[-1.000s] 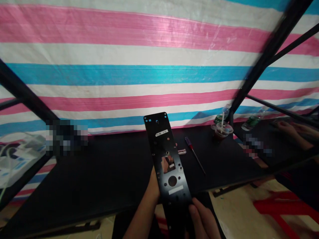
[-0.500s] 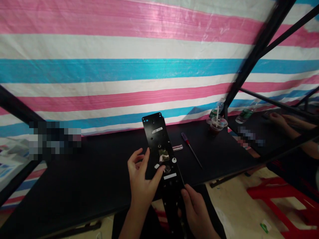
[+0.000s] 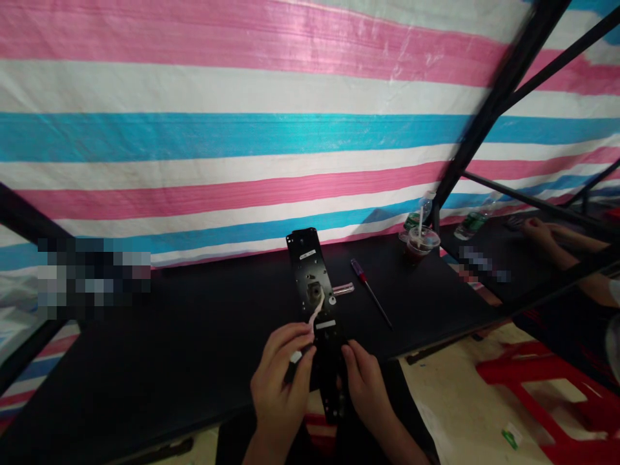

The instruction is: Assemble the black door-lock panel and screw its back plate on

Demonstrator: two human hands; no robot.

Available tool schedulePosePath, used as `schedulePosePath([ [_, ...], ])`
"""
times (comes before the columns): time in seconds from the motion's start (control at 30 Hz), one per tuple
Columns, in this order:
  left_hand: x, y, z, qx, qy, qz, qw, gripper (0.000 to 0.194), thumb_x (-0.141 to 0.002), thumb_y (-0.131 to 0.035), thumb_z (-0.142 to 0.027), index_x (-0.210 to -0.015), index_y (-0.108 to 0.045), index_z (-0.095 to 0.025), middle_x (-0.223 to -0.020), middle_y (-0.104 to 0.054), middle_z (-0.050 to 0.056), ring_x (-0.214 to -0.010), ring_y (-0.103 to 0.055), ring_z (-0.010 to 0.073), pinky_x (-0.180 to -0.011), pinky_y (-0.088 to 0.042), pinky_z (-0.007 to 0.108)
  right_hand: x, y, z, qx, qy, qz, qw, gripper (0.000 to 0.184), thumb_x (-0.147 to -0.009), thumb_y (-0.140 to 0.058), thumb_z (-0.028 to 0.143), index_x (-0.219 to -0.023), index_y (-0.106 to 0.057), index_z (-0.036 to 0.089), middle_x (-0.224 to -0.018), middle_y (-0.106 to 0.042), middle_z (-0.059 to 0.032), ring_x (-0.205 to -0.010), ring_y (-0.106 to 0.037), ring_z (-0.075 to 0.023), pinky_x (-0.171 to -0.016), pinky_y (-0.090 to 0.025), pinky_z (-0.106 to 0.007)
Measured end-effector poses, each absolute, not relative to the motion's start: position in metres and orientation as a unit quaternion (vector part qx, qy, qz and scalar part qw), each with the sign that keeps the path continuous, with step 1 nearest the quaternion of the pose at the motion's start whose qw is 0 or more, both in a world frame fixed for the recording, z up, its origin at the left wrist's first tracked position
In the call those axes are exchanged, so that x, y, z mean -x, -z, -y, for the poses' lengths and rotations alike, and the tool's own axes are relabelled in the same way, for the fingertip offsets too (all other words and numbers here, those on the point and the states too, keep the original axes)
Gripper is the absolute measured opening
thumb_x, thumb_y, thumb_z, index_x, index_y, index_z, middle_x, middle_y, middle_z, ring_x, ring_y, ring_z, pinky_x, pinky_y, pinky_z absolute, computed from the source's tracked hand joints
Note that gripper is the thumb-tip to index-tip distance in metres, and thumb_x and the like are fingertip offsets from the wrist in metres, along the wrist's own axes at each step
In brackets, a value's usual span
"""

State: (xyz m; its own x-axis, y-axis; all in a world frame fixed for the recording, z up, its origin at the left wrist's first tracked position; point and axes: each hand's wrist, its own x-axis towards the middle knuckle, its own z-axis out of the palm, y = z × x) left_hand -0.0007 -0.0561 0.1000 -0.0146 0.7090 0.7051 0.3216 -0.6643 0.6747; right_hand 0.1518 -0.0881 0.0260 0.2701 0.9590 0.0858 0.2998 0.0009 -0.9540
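While the right hand (image 3: 371, 387) grips the near right edge of the upright-tilted black plate (image 3: 306, 266), the left hand (image 3: 283, 378), thumb and fingers nearly closed, pinches the pale cable (image 3: 316, 311) in front of the plate, below its square opening.

Beyond my grip, a tarpaulin wall (image 3: 232, 139) striped pink, white and blue catches a soft sheen of light. Below it runs my black table (image 3: 194, 323); to my right, a red stool (image 3: 527, 381), seemingly plastic, stands on the pale floor (image 3: 436, 387) near dark frame bars (image 3: 498, 97).
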Motion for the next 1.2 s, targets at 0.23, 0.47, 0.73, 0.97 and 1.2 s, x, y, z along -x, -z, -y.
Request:
schedulePosePath([
  [0.23, 0.006, -0.032, 0.093, -0.774, -0.503, -0.328, 0.2, 0.033, -0.09, -0.058, -0.009, -0.115, -0.07, -0.027, -0.116, -0.075, 0.006, -0.11, -0.068, 0.0192, -0.093, -0.058, 0.03, -0.156, -0.026, 0.044, 0.63, -0.31, 0.509, 0.498, 0.041, -0.1, -0.036, 0.051, -0.074, -0.049, 0.022, -0.054, -0.048, 0.0051, -0.047, -0.045, -0.0111, -0.047, -0.03, -0.023],
  [0.47, 0.022, 0.002, 0.053, -0.574, -0.554, -0.499, 0.339, 0.053, -0.097, -0.049, -0.023, -0.149, -0.041, -0.028, -0.159, -0.04, 0.015, -0.125, -0.062, 0.025, -0.097, -0.056, 0.038, -0.16, -0.034, 0.032, 0.647, -0.3, 0.52, 0.471, 0.033, -0.1, -0.037, 0.043, -0.08, -0.052, 0.022, -0.054, -0.053, 0.003, -0.047, -0.054, -0.0144, -0.047, -0.031, -0.024],
  [0.73, -0.012, -0.005, 0.002, -0.396, -0.567, -0.438, 0.575, 0.066, -0.089, -0.064, -0.051, -0.145, -0.041, -0.025, -0.149, -0.053, 0.017, -0.132, -0.057, 0.0295, -0.11, -0.046, 0.047, -0.16, -0.025, 0.026, 0.632, -0.177, 0.564, 0.502, 0.024, -0.099, -0.044, 0.029, -0.096, -0.066, 0.018, -0.081, -0.068, -0.0054, -0.073, -0.065, -0.0182, -0.067, -0.046, -0.027],
  [0.97, -0.033, 0.003, 0.009, -0.452, -0.535, -0.494, 0.516, 0.06, -0.094, -0.055, -0.052, -0.147, -0.048, -0.024, -0.159, -0.043, 0.008, -0.15, -0.032, 0.0254, -0.124, -0.025, 0.039, -0.154, -0.003, 0.027, 0.607, -0.157, 0.539, 0.562, 0.035, -0.096, -0.052, 0.023, -0.129, -0.062, 0.021, -0.109, -0.061, -0.0099, -0.097, -0.063, -0.0206, -0.083, -0.055, -0.033],
  [1.2, -0.037, 0.0, 0.006, -0.412, -0.558, -0.495, 0.523, 0.06, -0.09, -0.065, -0.042, -0.146, -0.051, -0.024, -0.151, -0.053, 0.009, -0.139, -0.05, 0.0269, -0.117, -0.039, 0.04, -0.155, 0.005, 0.022, 0.579, -0.186, 0.548, 0.574, 0.042, -0.098, -0.047, 0.021, -0.138, -0.058, 0.024, -0.13, -0.06, -0.0124, -0.121, -0.058, -0.0235, -0.103, -0.051, -0.042],
])
